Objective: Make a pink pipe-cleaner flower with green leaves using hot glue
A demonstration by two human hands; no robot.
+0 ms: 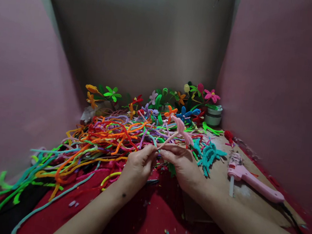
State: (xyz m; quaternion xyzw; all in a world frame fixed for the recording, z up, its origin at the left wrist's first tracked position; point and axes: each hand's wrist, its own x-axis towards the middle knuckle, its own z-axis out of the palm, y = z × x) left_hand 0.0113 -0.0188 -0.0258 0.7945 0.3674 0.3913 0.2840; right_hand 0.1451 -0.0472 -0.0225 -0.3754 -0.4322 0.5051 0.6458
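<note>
Both hands meet mid-frame, fingers pinched shut on the thin stem of a pink pipe-cleaner flower (181, 129). Left hand (137, 165) grips the stem's lower end, right hand (184, 165) just beside it; the stem end is hidden between the fingertips. The flower head tilts up and right, blurred, above the tangled pipe-cleaner pile (105, 137). A teal pipe-cleaner shape (209, 155) lies right of the hands, the pink glue gun (250, 178) further right with its cord cut off at the frame. Finished flowers (174, 100) at the back are hard to make out. A red cloth (147, 213) covers the surface.
</note>
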